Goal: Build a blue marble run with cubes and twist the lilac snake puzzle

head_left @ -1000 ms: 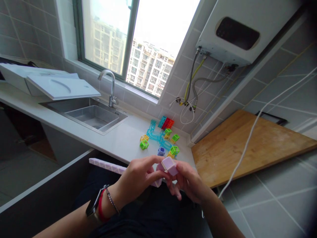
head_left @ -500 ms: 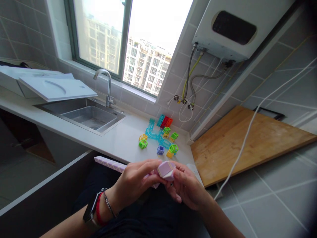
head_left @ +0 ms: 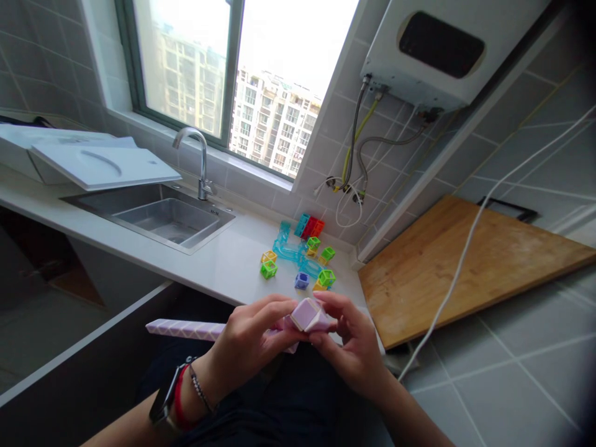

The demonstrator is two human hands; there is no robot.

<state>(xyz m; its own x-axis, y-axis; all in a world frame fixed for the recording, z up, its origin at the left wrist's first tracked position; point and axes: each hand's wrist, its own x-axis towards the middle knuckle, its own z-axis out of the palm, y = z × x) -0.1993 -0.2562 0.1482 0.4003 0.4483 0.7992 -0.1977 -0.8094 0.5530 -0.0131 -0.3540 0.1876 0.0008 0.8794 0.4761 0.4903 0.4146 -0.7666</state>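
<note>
Together both hands [head_left: 298, 344] pinch a faceted lilac plastic strip [head_left: 195, 328].

Sink [head_left: 158, 214] left on desk [head_left: 223, 261], toy blocks [head_left: 300, 257] right of it, wooden board [head_left: 460, 261] further right, window [head_left: 233, 81] behind.

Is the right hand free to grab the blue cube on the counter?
Likely not yet: the right hand and left hand both grip the purple folding puzzle; the way to the blue cube looks open.
</note>
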